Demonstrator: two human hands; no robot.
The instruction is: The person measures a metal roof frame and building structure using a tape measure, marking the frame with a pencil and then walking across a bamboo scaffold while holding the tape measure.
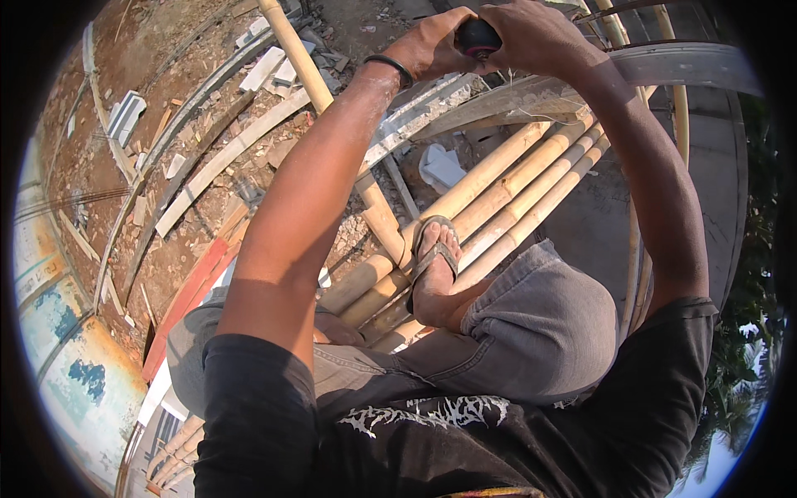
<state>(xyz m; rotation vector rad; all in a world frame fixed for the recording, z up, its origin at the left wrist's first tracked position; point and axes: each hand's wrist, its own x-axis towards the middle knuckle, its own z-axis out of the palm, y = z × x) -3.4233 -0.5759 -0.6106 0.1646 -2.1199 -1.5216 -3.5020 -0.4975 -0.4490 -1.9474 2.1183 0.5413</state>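
Note:
Both arms stretch out to the far edge of the view. My left hand [433, 43] and my right hand [535, 37] close from either side around a black rounded object [477, 38] with a reddish ring. It looks like the end of a tool, but its kind cannot be made out. Just below the hands runs a pale wooden beam [506, 112]. My sandalled foot [433, 266] rests on several bamboo poles [506, 187] laid side by side, and my knees are bent.
An upright bamboo pole [303, 58] stands left of the hands. Farther left, wood offcuts and rubble [199, 158] lie on bare earth far below. A red board [187, 303] leans near a weathered wall [83, 386]. More bamboo uprights [677, 100] rise at the right.

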